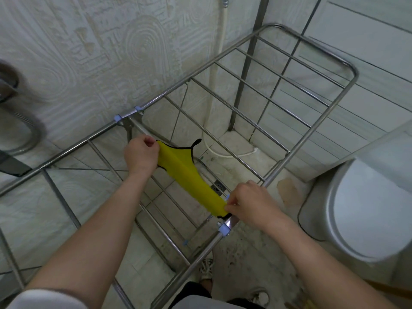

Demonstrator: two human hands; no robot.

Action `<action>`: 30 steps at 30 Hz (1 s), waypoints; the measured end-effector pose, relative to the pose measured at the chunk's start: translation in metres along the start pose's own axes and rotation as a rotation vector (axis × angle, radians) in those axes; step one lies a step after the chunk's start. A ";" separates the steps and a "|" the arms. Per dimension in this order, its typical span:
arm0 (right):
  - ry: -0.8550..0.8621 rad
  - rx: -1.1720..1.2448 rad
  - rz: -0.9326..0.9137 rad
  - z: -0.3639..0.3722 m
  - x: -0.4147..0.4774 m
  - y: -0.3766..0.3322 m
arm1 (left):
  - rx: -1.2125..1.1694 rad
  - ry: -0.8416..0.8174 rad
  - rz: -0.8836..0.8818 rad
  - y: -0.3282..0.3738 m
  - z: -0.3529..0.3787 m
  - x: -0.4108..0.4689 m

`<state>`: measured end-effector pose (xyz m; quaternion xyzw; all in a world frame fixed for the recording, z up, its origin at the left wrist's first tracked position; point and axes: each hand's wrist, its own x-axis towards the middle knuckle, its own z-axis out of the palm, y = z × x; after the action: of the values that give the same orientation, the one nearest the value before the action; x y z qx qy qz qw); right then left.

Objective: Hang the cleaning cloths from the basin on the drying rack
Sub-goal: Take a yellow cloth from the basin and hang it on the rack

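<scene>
- Yellow cleaning cloth (189,177), edged in black, is stretched taut between the two hands above the middle of the drying rack (311,131). Whether it rests on a rail there I cannot tell.
- Nearer than the right hand and down on the speckled floor, a shoe (206,267) shows beside the rack's near side tube.
- Just on the near side of that hand, a pale blue clip (224,229) sits on the same tube.
- Right hand (252,204), the closer of the two, pinches the cloth's near end between thumb and curled fingers, directly over the tube.
- Between the hands, under the cloth, a small floor drain (217,187) is visible through the rungs.
- Left hand (140,155), farther out, grips the cloth's other end in a closed fist, with the back of the hand up.
- Black hanging loop (196,142) sticks up from the cloth's far corner, a little to the right of the left hand.
- Beyond the left hand, another blue clip (117,118) sits at the joint on the rack's far side.
- Off to the right of the right hand stands a white lidded fixture (367,208), which is blurred.
- Far to the left of the left hand, a metal hose (29,132) curves in front of the wall.
- Beyond both hands the rungs run toward a corner, where a white pipe (215,85) climbs the embossed wall (89,52).
</scene>
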<state>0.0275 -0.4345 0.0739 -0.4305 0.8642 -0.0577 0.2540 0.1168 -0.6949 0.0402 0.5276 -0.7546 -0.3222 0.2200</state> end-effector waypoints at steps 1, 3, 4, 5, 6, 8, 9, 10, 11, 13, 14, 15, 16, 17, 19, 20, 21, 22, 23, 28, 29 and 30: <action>-0.008 0.013 -0.003 0.002 -0.001 0.001 | 0.005 0.003 0.010 0.000 0.000 0.000; -0.003 0.010 -0.011 0.004 -0.002 0.002 | 0.024 0.006 0.027 -0.001 0.001 -0.001; 0.006 0.000 -0.015 0.005 -0.003 0.003 | 0.036 0.005 0.035 -0.001 0.001 -0.002; 0.018 -0.009 -0.019 0.006 -0.003 0.003 | 0.055 0.007 0.053 -0.002 0.000 -0.004; 0.037 -0.008 -0.025 0.007 -0.003 0.004 | 0.089 0.009 0.098 -0.002 0.000 -0.006; 0.071 -0.008 -0.053 0.009 -0.004 0.001 | 0.194 -0.050 0.260 0.000 -0.001 -0.011; 0.080 -0.022 -0.072 0.010 -0.005 -0.001 | 0.277 -0.144 0.351 0.001 0.001 -0.015; 0.086 -0.041 -0.090 0.011 -0.005 -0.004 | 0.385 -0.258 0.425 0.003 0.002 -0.022; 0.090 -0.058 -0.102 0.013 -0.005 -0.007 | 0.486 -0.365 0.466 0.003 0.006 -0.029; 0.090 -0.096 -0.115 0.014 -0.002 -0.011 | 0.578 -0.483 0.436 0.002 0.012 -0.042; 0.086 -0.118 -0.119 0.015 -0.001 -0.012 | 0.576 -0.492 0.396 0.001 0.014 -0.046; 0.080 -0.136 -0.122 0.015 0.000 -0.013 | 0.574 -0.491 0.365 0.000 0.015 -0.048; 0.073 -0.145 -0.124 0.015 0.001 -0.012 | 0.580 -0.490 0.345 -0.001 0.015 -0.049; 0.059 -0.146 -0.122 0.016 0.002 -0.011 | 0.587 -0.491 0.333 -0.001 0.015 -0.050; 0.030 -0.138 -0.112 0.019 0.003 -0.008 | 0.583 -0.484 0.320 0.000 0.014 -0.052; 0.018 -0.136 -0.111 0.020 0.002 -0.006 | 0.579 -0.479 0.319 0.000 0.013 -0.053; 0.003 -0.136 -0.114 0.020 0.002 -0.004 | 0.575 -0.476 0.318 0.000 0.013 -0.055; -0.005 -0.131 -0.119 0.021 0.002 -0.002 | 0.569 -0.475 0.313 0.000 0.012 -0.056; -0.014 -0.119 -0.120 0.022 0.002 0.001 | 0.564 -0.478 0.309 -0.001 0.012 -0.056; 0.041 0.033 -0.134 0.018 -0.008 0.009 | 0.564 -0.470 0.294 0.002 0.012 -0.056; 0.075 0.094 -0.122 0.015 -0.012 0.011 | 0.561 -0.466 0.287 0.003 0.011 -0.055; 0.115 0.152 -0.099 0.010 -0.017 0.015 | 0.555 -0.460 0.287 0.006 0.011 -0.057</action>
<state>0.0304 -0.4109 0.0674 -0.4483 0.8480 -0.1600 0.2329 0.1251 -0.6373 0.0373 0.3701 -0.9088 -0.1818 -0.0634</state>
